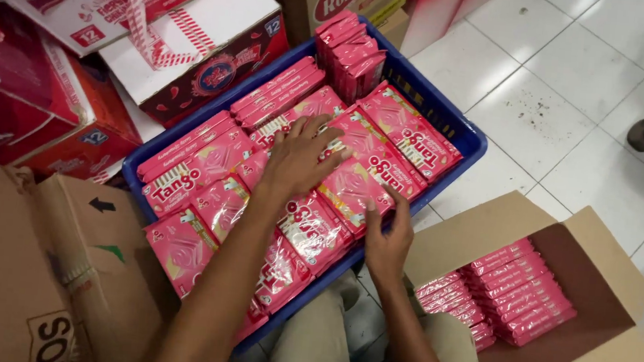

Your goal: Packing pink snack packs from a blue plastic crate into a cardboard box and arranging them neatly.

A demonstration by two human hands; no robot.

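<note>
From the head camera, looking down: a blue plastic crate (469,143) sits mid-frame on the white tiled floor (574,86), packed with pink wafer packs (200,171). The left hand (298,160) lies flat across the packs at centre frame, fingers spread and loose, pressing down and not gripping anything. The right hand (387,244) is lower and further right, at the crate's near edge, with its fingers curled on the end of one flat pink pack (364,178). That pack's long axis runs toward the upper right of the frame, up and away from the right fingertips, so the right hand is the nearer one. An open cardboard box (603,303) at lower right holds more pink packs on edge.
</note>
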